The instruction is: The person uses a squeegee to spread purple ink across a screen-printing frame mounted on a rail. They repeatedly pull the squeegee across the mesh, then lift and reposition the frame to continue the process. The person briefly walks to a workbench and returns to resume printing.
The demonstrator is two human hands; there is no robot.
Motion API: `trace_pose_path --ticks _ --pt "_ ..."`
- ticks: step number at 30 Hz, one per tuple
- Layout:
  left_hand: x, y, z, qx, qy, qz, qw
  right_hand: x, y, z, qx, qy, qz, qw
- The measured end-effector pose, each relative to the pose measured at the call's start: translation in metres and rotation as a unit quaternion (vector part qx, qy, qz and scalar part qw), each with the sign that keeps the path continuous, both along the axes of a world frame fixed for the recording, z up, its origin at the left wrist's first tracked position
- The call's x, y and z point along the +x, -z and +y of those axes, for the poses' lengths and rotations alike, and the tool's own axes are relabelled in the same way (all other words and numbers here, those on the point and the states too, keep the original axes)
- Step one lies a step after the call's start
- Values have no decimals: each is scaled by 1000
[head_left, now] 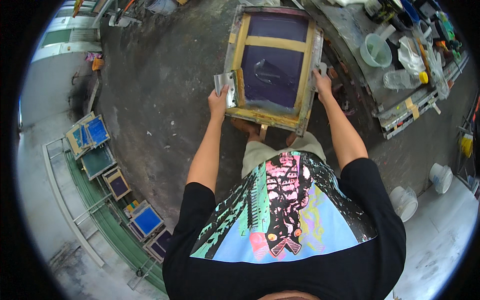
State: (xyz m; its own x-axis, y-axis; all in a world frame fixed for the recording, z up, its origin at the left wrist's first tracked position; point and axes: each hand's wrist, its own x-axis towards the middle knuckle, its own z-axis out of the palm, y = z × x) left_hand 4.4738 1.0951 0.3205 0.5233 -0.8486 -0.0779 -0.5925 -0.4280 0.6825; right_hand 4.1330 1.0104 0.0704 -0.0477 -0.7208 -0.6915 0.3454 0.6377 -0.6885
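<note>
A screen-printing frame point(276, 42) with dark purple mesh and tan tape along its borders is held tilted in front of my legs. My left hand point(218, 104) is closed at its lower left side, around a silver metal squeegee point(231, 90) with a brownish edge that overlaps the frame. Whether those fingers also grip the frame is hidden. Closed on the frame's right rail is my right hand point(323, 85), with a small pale piece beside its fingers. A clear, shiny wet-looking patch point(270, 71) shows on the mesh.
At the right, a work table point(357, 62) carries a pale green tub point(376, 50), a clear bottle with a yellow cap point(403, 79) and clutter. Several other screens point(146, 221) lean along the left wall. White buckets point(404, 202) stand at the lower right on the dark, stained floor point(155, 90).
</note>
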Motion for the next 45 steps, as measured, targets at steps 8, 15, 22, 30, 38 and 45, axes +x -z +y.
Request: trace_pose_path --ticks 8,15,22,30,38,45 --pt "48 -12 51 54 -65 132 988 -4 -24 96 -5 34 -75 997" --pt "81 -31 109 27 -104 194 975 43 -66 79 -73 43 -141 986" --pt "106 -114 133 -165 -95 219 957 64 -190 1 -214 -56 -196 955" --pt "76 -208 76 -233 -84 180 952 66 -276 -69 -349 -60 -330 875" --pt "261 -357 -334 -301 -73 156 938 264 -406 -482 -331 37 -375 865" --pt "316 -423 -604 -291 -22 178 940 290 -471 -746 -326 30 -389 861"
